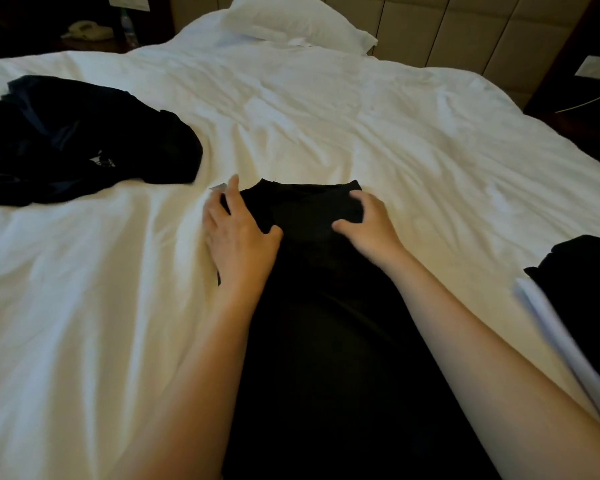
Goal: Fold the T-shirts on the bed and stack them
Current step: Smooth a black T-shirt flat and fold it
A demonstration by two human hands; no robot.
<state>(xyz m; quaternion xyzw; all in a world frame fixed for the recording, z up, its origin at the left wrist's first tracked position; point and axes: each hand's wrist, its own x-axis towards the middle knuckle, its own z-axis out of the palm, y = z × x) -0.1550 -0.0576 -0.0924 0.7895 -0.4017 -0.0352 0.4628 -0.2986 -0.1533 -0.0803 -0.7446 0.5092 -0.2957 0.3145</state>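
The bed (361, 116) fills my frame. The black T-shirt (326, 323) lies lengthwise at lower centre, with a dark pile (66, 140) at upper left. The left hand (238, 237) presses flat on the shirt's left edge — the right hand (368, 223) grips its folded top.

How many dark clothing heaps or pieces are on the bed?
3: a crumpled heap at left, the black shirt in the middle, a dark piece at the right edge. The heap may hide several.

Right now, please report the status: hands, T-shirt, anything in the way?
Left hand flat on black T-shirt, left edge. Right hand curled at its collar end, grip unclear. Dark clothes pile left, folded stack right; nothing blocking.
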